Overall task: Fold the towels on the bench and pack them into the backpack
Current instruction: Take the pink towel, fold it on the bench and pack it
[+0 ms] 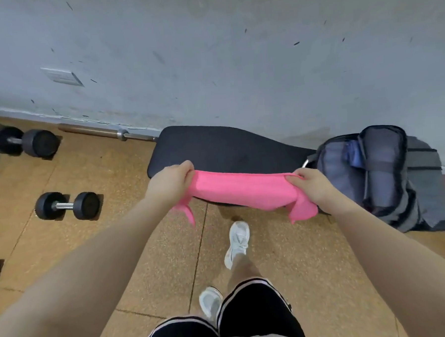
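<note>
Towel (243,193), pink, soft and light, hangs stretched above the tabletop (215,148); left hand (169,182) and right hand (314,186) each pinch an end; backpack (386,175) gapes at three o'clock; corners give the surest hold

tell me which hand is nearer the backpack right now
Right. The right hand grips the pink towel's end just beside the open backpack; the left hand grips the opposite end, across the bench from it.
</note>
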### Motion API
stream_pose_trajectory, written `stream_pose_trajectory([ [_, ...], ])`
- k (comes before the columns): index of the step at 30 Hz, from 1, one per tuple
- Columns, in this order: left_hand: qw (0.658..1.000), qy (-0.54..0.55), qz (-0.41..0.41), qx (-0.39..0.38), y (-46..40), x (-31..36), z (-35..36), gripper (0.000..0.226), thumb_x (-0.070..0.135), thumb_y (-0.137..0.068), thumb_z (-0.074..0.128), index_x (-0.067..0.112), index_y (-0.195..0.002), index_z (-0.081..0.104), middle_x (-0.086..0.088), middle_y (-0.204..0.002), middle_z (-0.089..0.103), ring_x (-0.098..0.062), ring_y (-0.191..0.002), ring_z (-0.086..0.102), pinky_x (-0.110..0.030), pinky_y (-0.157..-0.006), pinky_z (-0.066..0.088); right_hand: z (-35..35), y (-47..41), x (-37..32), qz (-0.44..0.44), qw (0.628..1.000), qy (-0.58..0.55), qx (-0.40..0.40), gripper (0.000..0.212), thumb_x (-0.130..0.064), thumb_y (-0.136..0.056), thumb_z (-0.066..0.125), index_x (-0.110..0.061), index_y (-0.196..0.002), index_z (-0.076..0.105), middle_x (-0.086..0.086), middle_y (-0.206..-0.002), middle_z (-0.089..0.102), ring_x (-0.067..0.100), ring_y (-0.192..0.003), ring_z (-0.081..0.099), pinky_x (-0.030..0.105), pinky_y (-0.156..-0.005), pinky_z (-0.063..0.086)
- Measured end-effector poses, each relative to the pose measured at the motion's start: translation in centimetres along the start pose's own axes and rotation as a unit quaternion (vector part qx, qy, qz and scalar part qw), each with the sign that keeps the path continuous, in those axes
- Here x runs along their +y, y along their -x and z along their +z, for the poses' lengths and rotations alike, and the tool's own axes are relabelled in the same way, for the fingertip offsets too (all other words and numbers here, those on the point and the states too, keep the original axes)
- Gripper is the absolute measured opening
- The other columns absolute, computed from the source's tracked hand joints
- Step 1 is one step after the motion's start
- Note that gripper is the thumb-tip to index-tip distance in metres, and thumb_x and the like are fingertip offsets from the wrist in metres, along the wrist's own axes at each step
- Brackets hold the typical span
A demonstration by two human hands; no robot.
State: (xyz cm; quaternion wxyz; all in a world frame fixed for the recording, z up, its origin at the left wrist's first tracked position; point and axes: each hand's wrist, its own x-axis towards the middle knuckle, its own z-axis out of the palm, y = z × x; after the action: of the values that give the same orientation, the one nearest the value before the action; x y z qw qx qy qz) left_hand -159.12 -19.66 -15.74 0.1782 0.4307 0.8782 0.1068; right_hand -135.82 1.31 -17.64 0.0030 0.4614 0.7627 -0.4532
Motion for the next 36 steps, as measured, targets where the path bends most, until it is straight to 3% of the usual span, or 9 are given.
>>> stream_pose_trajectory([
  [8,0.993,-0.067,-0.027,-0.089,-14.8,-4.7,5.5,0.027,0.025,-0.099,0.032,0.005,-0.107,0.049,-0.015,-0.106,0.053,-0.035,-0.097,0.054,-0.039,-0.075,0.041,5.2,-16.4,1.3,0.063,0.978,0.193,-0.046,0.026,-0.020,-0.092,0.051,0.003,-0.094,0.062,0.019,-0.098,0.064,0.035,-0.094,0.057,0.033,-0.070,0.037],
  [12,0.991,-0.048,-0.032,-0.124,-23.3,-6.5,10.3,0.027,0.025,-0.097,0.040,0.004,-0.110,0.050,-0.017,-0.111,0.052,-0.037,-0.101,0.051,-0.043,-0.082,0.042,7.3,-24.7,4.0,0.100,0.961,0.252,-0.053,0.024,-0.021,-0.094,0.043,-0.003,-0.093,0.058,0.017,-0.099,0.062,0.029,-0.081,0.050,0.031,-0.068,0.037],
  [18,0.993,0.027,-0.051,-0.103,-32.7,-6.6,15.5,0.032,0.021,-0.093,0.049,0.005,-0.120,0.049,-0.018,-0.119,0.051,-0.036,-0.112,0.047,-0.042,-0.092,0.036,7.9,-33.5,6.8,0.121,0.946,0.295,-0.060,0.030,-0.020,-0.096,0.037,-0.014,-0.067,0.040,0.013,-0.086,0.055,0.032,-0.086,0.055,0.033,-0.065,0.036],
  [21,0.993,0.006,-0.064,-0.103,-34.2,-7.5,16.3,0.046,0.022,-0.091,0.051,0.012,-0.134,0.038,-0.012,-0.130,0.046,-0.033,-0.120,0.041,-0.041,-0.096,0.031,8.5,-35.0,6.5,0.140,0.929,0.341,-0.047,0.019,-0.021,-0.096,0.038,-0.008,-0.098,0.050,0.019,-0.110,0.056,0.035,-0.098,0.052,0.039,-0.077,0.039],
  [25,0.991,0.056,-0.089,-0.087,-32.1,-10.8,17.2,0.037,0.016,-0.090,0.051,0.007,-0.126,0.047,-0.016,-0.124,0.048,-0.036,-0.113,0.044,-0.043,-0.091,0.037,11.8,-34.7,3.7,-0.013,0.936,0.353,-0.015,0.032,-0.013,-0.088,0.044,0.001,-0.114,0.054,0.024,-0.113,0.054,0.043,-0.101,0.052,0.046,-0.084,0.043],
  [27,0.986,0.091,-0.104,-0.092,-30.3,-12.9,17.5,0.024,0.009,-0.090,0.047,0.002,-0.113,0.054,-0.019,-0.112,0.050,-0.038,-0.104,0.048,-0.044,-0.082,0.041,14.7,-33.8,1.5,-0.128,0.947,0.288,-0.056,0.034,-0.016,-0.082,0.040,0.000,-0.104,0.061,0.022,-0.102,0.059,0.042,-0.090,0.058,0.045,-0.080,0.047],
  [29,0.979,0.107,-0.112,-0.133,-28.6,-15.1,17.5,0.022,0.011,-0.089,0.045,0.001,-0.106,0.055,-0.019,-0.107,0.050,-0.038,-0.099,0.051,-0.046,-0.079,0.044,18.3,-32.8,-0.9,-0.145,0.944,0.252,-0.155,0.031,-0.020,-0.087,0.039,-0.006,-0.104,0.061,0.017,-0.101,0.062,0.036,-0.092,0.059,0.041,-0.079,0.048],
  [33,0.957,0.115,-0.104,-0.244,-25.9,-18.1,17.3,0.068,0.034,-0.067,0.043,0.012,-0.131,0.043,-0.011,-0.123,0.046,-0.031,-0.116,0.045,-0.041,-0.095,0.039,25.6,-31.1,-3.9,-0.033,0.923,0.266,-0.278,0.024,-0.025,-0.094,0.044,-0.007,-0.105,0.056,0.016,-0.106,0.063,0.034,-0.100,0.058,0.035,-0.074,0.042],
  [36,0.962,0.030,-0.064,-0.262,-23.9,-19.9,17.9,0.091,0.052,-0.064,0.059,0.020,-0.142,0.025,-0.003,-0.137,0.031,-0.023,-0.126,0.026,-0.038,-0.102,0.021,29.0,-29.6,-4.6,0.072,0.931,0.251,-0.257,0.044,-0.040,-0.092,0.050,-0.005,-0.118,0.044,0.015,-0.110,0.059,0.032,-0.103,0.057,0.036,-0.075,0.041],
])
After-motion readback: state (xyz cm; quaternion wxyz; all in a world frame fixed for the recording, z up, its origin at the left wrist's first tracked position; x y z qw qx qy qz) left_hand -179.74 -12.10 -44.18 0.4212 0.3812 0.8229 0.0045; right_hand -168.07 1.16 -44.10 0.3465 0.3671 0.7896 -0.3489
